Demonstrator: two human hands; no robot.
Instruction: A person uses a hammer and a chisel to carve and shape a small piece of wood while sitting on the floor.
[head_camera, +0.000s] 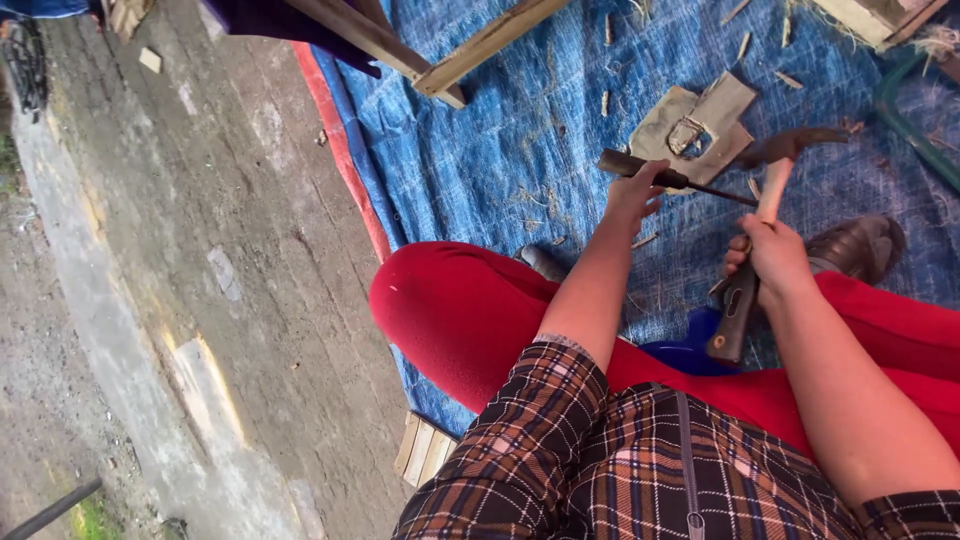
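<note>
On a blue woven tarpaulin (520, 130) spread over a concrete floor (230, 250), a seated person in red trousers (460, 310) and a brown plaid shirt (600, 460) works with both bare hands over the knees. Reaching forward with the forearm nearly straight, the left hand (632, 195) has its fingers (655, 178) curled down over the dark wooden handle of a thin metal tool (650, 172), whose slim rod runs on toward the right. Bent at the wrist and raised just above the right knee, the right hand (772, 255) has its fingers wrapped tight around a sickle-like knife (745, 280); its dark worn grip juts out below the fist, a pale shaft rises above it, and a dark curved blade (800, 143) tops the shaft. Rod and pale shaft cross just above the right hand, though whether they touch cannot be told. Just beyond the left hand lies a tan canvas sheath with a buckle (700, 125), flat on the tarpaulin. A brown shoe (860, 245) sits beside the right hand. Wood chips and straw litter the tarpaulin, wooden slats (440, 50) lie at its far edge, and a small slatted wooden piece (425, 450) shows under the left thigh
</note>
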